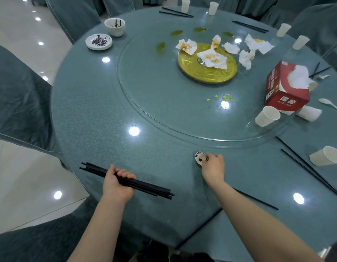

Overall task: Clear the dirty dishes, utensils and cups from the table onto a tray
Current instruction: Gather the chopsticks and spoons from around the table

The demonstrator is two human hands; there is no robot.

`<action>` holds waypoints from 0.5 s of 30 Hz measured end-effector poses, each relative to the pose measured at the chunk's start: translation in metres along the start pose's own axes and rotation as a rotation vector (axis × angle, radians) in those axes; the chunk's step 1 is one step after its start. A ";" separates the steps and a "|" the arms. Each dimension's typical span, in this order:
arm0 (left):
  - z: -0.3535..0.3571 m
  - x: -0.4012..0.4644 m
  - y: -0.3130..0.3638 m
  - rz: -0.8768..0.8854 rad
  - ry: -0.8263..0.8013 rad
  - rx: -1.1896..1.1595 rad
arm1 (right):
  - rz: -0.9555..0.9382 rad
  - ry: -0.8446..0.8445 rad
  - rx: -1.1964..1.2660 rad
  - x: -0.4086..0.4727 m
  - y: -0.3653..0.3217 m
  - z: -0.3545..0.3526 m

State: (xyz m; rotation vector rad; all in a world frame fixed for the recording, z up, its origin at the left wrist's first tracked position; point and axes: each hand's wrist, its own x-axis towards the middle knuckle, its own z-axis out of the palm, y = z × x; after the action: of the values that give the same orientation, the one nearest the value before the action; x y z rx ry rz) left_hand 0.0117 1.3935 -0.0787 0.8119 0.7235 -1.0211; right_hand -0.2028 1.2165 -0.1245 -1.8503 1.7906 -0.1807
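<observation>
Head view: worn at head height, wide-angle, looking forward and down.
Nearness: close over the hands, forearms reaching in from the bottom edge.
Reach: round surface (107, 118) to its far rim.

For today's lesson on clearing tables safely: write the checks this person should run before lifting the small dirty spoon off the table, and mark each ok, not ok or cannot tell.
1. Right hand has hold of the spoon: ok, fingers curled on it.
2. Left hand grips the chopstick bundle firmly: ok.
3. Tray within reach: cannot tell, none in view.
4. Loose chopstick beside the right forearm clear of the lift: cannot tell.
5. Tipped paper cup out of the way: ok.
</observation>
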 end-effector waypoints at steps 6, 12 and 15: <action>0.000 -0.003 -0.006 0.014 -0.001 0.006 | -0.098 -0.060 0.077 -0.008 -0.004 -0.005; 0.008 -0.011 -0.030 0.016 -0.004 0.032 | -0.352 -0.085 0.064 -0.021 0.019 -0.029; 0.013 -0.020 -0.047 0.019 -0.009 0.050 | -0.438 -0.132 0.049 -0.024 0.040 -0.043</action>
State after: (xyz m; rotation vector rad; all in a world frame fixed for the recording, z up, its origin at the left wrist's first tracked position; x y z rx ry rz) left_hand -0.0370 1.3775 -0.0671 0.8553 0.6837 -1.0291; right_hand -0.2604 1.2283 -0.1005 -2.1422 1.2643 -0.2553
